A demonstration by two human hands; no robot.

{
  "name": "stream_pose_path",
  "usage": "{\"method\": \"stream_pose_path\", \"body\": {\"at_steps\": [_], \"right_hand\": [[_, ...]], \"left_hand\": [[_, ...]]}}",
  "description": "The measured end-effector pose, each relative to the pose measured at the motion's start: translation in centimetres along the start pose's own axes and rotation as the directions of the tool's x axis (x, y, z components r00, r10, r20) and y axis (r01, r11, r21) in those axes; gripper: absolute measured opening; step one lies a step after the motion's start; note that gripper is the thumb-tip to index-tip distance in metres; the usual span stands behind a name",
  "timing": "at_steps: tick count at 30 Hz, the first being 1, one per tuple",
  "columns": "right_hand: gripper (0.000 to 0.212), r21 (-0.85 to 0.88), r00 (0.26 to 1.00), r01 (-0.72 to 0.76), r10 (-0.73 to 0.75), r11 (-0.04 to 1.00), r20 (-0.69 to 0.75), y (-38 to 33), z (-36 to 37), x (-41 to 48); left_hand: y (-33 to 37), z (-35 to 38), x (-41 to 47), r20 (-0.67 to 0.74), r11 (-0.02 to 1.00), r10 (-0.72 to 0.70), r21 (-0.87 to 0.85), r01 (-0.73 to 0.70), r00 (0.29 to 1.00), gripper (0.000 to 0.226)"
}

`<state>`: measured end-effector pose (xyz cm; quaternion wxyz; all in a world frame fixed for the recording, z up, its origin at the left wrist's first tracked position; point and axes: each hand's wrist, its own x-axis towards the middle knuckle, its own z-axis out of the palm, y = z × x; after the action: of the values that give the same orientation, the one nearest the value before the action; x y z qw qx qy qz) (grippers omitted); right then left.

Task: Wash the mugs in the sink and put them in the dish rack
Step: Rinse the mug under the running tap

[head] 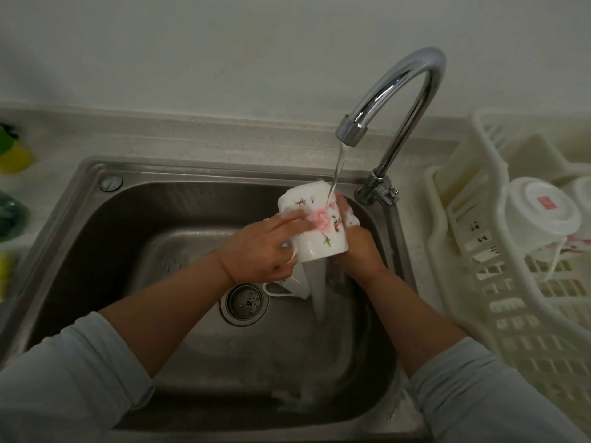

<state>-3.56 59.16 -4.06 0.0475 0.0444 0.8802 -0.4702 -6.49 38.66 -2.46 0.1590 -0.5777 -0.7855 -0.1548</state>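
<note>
Mug (315, 225) over the sink (96, 238), under the running tap (351, 131): I am rinsing it, left hand (256, 251) and right hand (359, 247) both wrapping it. Next move is probably calling for a firm carry to the dish rack (518, 321).

Dim, flat light; glare streaks the faucet (406, 91); edges bow and blur, corners soft.

White mug (315, 227), pink floral print
</note>
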Motion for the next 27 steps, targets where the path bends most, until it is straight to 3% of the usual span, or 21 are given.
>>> {"method": "stream_pose_path", "body": {"at_steps": [5,6,9,12,14,15,17,19,20,23,25,27], "right_hand": [[0.094,-0.187,0.993,0.113,-0.115,0.976,-0.003,-0.1,0.0,-0.1],[0.096,-0.223,0.990,0.134,-0.138,0.965,0.000,-0.1,0.0,0.0],[0.089,-0.267,0.983,0.180,-0.183,0.947,0.014,-0.6,0.1,-0.2],[0.095,-0.221,0.989,0.150,-0.148,0.964,0.026,-0.4,0.5,0.2],[0.089,-0.177,0.992,0.110,-0.099,0.978,0.073,0.3,0.7,0.6],[0.081,-0.131,0.995,0.057,-0.045,0.990,0.094,0.4,0.7,0.8],[0.059,0.021,0.985,-0.088,0.084,0.996,0.152,0.0,0.4,1.2],[0.045,0.059,0.954,-0.223,0.205,0.973,0.219,-0.5,0.1,1.6],[0.040,0.067,0.926,-0.307,0.281,0.949,0.253,-0.5,0.1,1.6],[0.034,0.256,0.796,-0.583,0.478,0.771,0.372,-0.8,-0.1,1.3],[0.038,0.348,0.747,-0.657,0.514,0.669,0.422,-0.8,-0.1,1.2],[0.046,0.417,0.725,-0.685,0.497,0.598,0.477,-0.7,0.1,1.3]], "left_hand": [[0.0,-0.3,0.0,-0.022,0.996,0.080,0.031,-0.079,0.997,0.014],[0.1,-0.5,0.0,-0.042,0.997,0.080,0.026,-0.079,0.996,0.019],[0.2,-0.9,0.0,-0.049,0.999,0.054,-0.001,-0.054,0.997,0.032],[-0.1,-1.0,-0.2,0.012,0.998,0.035,0.055,-0.036,0.999,0.020],[-0.1,-0.7,-0.6,0.048,0.998,-0.057,0.034,0.056,0.997,0.027],[0.0,-0.4,-0.7,0.051,0.986,-0.154,-0.055,0.156,0.987,0.031],[0.3,0.0,-0.7,0.088,0.832,-0.431,-0.347,0.433,0.898,0.029],[0.3,0.1,-0.2,0.237,0.493,-0.655,-0.586,0.644,0.717,0.011],[0.2,0.1,0.1,0.333,0.317,-0.722,-0.621,0.717,0.607,0.009],[-0.2,0.0,0.5,0.521,-0.112,-0.783,-0.656,0.747,0.340,0.022],[-0.4,-0.4,0.6,0.553,-0.248,-0.792,-0.678,0.692,0.259,0.025],[-0.5,-0.8,0.9,0.563,-0.317,-0.803,-0.680,0.661,0.195,0.025]]}}
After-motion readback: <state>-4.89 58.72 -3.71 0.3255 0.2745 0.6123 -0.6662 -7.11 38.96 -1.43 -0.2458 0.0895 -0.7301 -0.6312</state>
